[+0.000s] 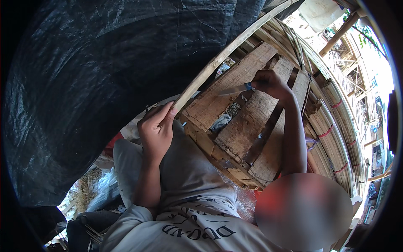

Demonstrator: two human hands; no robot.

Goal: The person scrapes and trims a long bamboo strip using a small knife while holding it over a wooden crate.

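Observation:
My left hand [157, 128] pinches the near end of a long pale bamboo strip [228, 49] between thumb and fingers. The strip slants up and away to the right, in front of a black plastic sheet. Closed around the blue handle of a knife [234, 90] is my right hand [270, 86]. Its blade points left, above the rough planks of a wooden pallet-like bench [243, 122], a short way from the strip and apart from it.
Black plastic sheeting [113, 63] hangs across the left. Bundles of long bamboo strips [329, 134], bound with red ties, lie along the right beyond the bench. Gaps between the planks show debris. Straw [86, 189] lies at lower left.

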